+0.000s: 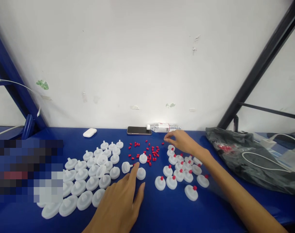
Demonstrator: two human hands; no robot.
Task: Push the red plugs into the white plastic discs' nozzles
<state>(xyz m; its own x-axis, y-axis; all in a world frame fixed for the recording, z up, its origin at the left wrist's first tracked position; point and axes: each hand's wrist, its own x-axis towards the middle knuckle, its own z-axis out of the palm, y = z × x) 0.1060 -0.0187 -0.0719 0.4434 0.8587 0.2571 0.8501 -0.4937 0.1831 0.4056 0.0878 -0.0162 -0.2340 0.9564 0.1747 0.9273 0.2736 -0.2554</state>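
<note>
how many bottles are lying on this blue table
1: a clear bottle lies on its side at the back, along the wall, beside the phone. The dark bag on the right could hide others.

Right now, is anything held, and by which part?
Right hand: no visible hold. Left hand: unclear whether it grips the tilted white lid by its stem.

The left grip [118,199] extends from the near edge of the surface [159,210], thumb [139,196] and index finger [133,176] apart; the right grip [178,141] hangs near the far edge, fingers [171,133] bent.
</note>
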